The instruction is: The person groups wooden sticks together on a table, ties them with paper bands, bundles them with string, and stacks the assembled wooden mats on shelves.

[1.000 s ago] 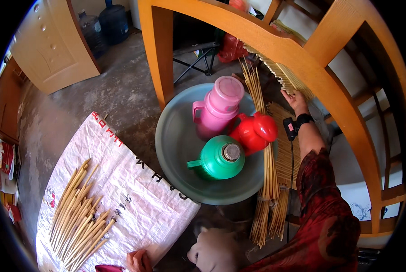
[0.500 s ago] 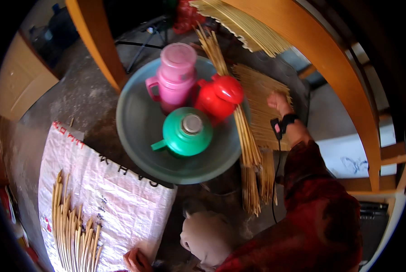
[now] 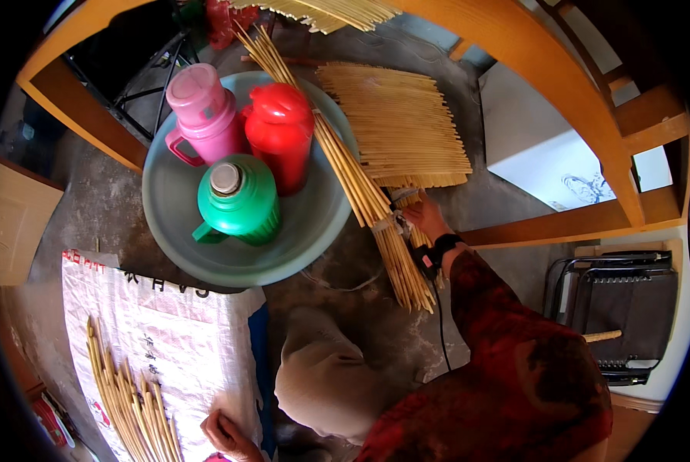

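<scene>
My right hand (image 3: 426, 215) reaches forward to a bundle of thin sticks (image 3: 412, 199) that lies beside a longer one. Its fingers are bent round this bundle near its tie, partly hidden. The longer stick bundle (image 3: 345, 165), tied with pale strips, leans across the rim of a grey-green basin (image 3: 160, 223). Low in the view, my left hand (image 3: 228, 435) rests over the near part of a white woven sack (image 3: 198, 346), its fingers curled with nothing visible in them. Loose peeled sticks (image 3: 133, 408) lie on the sack to the left of it.
In the basin stand a pink flask (image 3: 206, 115), a red flask (image 3: 279, 138) and a green flask (image 3: 239, 200). A slatted stick mat (image 3: 406, 127) lies beyond. Wooden frame beams (image 3: 545, 69) arch around. A folded black chair (image 3: 622, 316) stands at the right.
My right hand has come back from the stick mat to the smaller bundle. The view has shifted, so the basin and flasks appear further left. My left hand stays by the sack.
</scene>
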Motion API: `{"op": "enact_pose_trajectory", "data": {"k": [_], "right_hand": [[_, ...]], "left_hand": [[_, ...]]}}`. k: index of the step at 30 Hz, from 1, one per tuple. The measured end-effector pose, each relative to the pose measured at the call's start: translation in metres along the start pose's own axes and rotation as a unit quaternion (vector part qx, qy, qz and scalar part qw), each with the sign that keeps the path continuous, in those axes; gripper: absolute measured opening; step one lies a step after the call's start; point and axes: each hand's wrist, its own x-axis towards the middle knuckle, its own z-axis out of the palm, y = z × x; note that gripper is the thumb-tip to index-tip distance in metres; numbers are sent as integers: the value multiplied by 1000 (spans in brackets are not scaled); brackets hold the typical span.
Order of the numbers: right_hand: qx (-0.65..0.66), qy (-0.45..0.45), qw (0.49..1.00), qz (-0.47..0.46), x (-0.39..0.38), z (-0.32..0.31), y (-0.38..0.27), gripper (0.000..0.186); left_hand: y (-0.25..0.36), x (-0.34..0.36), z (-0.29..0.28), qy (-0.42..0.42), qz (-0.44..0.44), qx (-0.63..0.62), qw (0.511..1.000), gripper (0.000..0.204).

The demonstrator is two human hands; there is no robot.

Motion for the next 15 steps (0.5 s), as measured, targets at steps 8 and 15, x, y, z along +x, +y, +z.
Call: {"op": "enact_pose_trajectory", "data": {"k": [8,15], "right_hand": [[-364,-64,890,-267,27,49,10,55],[-133,-104,974,-150,41,63,21,51]], "left_hand": [[2,-5,11,9,-41,-8,999,7],[1,-4,4,-10,-20,6,1000,8]]}}
